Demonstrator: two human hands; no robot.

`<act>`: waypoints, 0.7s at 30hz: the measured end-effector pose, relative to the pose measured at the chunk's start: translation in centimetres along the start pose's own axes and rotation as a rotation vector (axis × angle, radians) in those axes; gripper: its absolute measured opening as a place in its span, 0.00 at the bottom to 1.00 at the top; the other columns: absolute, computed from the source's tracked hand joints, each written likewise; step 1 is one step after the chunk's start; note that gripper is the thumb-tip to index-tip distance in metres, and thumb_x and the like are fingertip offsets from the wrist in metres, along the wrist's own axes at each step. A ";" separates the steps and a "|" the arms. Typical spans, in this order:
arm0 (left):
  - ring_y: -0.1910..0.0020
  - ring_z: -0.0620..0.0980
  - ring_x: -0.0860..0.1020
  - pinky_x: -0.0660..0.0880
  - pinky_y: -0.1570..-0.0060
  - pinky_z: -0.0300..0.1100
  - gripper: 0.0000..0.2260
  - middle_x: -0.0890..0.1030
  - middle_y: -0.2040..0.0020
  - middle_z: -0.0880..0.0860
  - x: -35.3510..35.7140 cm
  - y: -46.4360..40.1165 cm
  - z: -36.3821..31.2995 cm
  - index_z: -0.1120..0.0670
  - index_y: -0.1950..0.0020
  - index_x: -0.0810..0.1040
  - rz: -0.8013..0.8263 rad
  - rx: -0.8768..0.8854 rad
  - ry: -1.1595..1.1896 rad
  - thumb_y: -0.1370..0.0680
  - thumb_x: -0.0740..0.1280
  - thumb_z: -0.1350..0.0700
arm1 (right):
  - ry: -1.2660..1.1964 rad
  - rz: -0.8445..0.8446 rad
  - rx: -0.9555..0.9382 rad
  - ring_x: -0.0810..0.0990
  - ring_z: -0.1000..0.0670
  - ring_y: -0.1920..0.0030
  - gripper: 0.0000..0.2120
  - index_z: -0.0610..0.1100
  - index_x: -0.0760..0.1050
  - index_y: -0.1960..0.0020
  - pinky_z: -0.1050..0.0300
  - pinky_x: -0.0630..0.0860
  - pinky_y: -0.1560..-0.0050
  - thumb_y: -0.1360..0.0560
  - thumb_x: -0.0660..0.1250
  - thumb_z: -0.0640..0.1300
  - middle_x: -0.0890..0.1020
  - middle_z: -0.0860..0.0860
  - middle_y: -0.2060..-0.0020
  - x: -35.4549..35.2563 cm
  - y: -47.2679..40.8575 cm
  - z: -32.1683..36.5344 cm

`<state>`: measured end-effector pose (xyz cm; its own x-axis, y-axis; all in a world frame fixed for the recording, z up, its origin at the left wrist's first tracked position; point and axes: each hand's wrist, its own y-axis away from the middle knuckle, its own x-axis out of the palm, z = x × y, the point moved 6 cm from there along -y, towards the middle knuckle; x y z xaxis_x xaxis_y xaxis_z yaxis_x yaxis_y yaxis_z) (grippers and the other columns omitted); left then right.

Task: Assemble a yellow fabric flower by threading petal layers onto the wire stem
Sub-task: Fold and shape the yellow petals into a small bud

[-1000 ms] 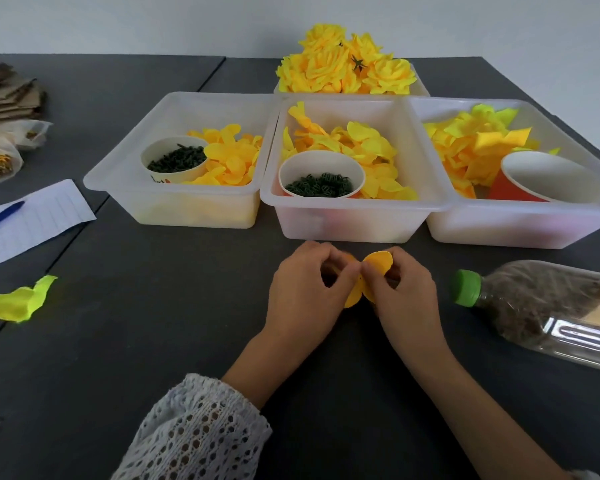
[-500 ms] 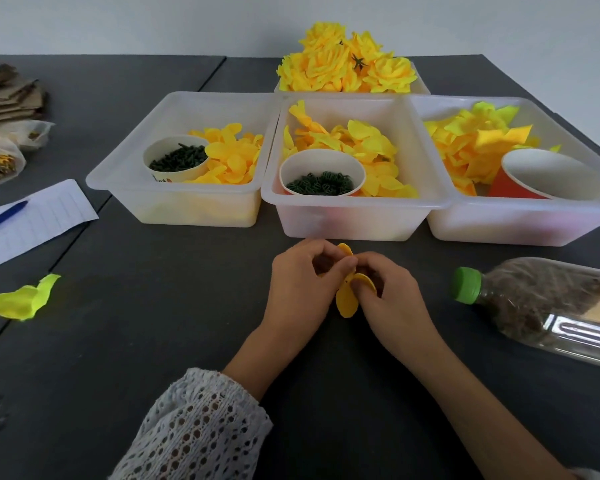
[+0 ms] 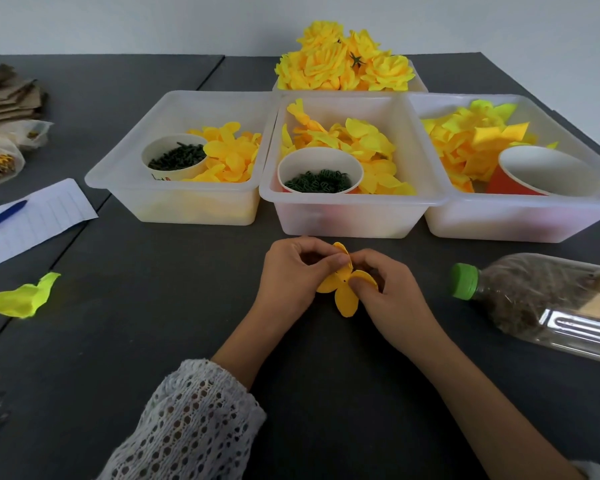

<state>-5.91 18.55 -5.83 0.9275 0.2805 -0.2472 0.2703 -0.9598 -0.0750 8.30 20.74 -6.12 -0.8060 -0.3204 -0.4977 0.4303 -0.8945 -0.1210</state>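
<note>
With both my left hand point(image 3: 297, 271) and right hand point(image 3: 383, 292) pinching the petal layer point(image 3: 343, 292), I should find its centre hole (stem hidden) before pushing through.

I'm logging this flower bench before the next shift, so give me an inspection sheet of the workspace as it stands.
Surface: dark table, seams showing at left.
Job's things: yellow petal layer held between both hands; three clear bins of petals; two cups of green parts; red cup, contents hidden; finished flowers behind.
Clutter: lying bottle at right; loose petal, paper and pen, bags, cardboard at left.
Grippers: left hand and right hand both pinch the petal layer.
Cables: nothing seen.
Surroundings: plain pale wall.
</note>
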 end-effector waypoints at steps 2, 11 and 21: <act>0.58 0.43 0.82 0.79 0.56 0.37 0.01 0.85 0.60 0.47 0.0 0.0 0.0 0.50 0.57 0.85 0.000 -0.001 -0.012 0.28 0.75 0.55 | 0.010 0.013 0.015 0.77 0.61 0.52 0.11 0.55 0.76 0.47 0.69 0.73 0.56 0.22 0.64 0.40 0.80 0.58 0.55 0.1 -0.1 -0.2; 0.58 0.41 0.77 0.73 0.59 0.29 0.05 0.77 0.58 0.43 0.7 0.6 -1.1 0.48 0.60 0.79 -0.079 0.228 -0.329 0.27 0.72 0.57 | 0.128 -0.035 -0.078 0.74 0.67 0.51 0.10 0.57 0.72 0.50 0.78 0.69 0.54 0.21 0.62 0.41 0.76 0.63 0.58 0.7 0.1 0.4; 0.58 0.45 0.74 0.72 0.58 0.34 0.05 0.76 0.58 0.47 1.6 1.3 -2.4 0.53 0.60 0.74 -0.010 0.354 -0.316 0.27 0.68 0.61 | 0.013 -0.135 0.069 0.78 0.54 0.77 0.14 0.44 0.75 0.61 0.65 0.73 0.76 0.18 0.58 0.43 0.79 0.48 0.74 -1.0 0.0 -0.4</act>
<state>-3.46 17.70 -4.00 0.7862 0.3300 -0.5225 0.1235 -0.9123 -0.3904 9.30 21.17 -5.91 -0.8493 -0.1918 -0.4918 0.2888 -0.9487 -0.1288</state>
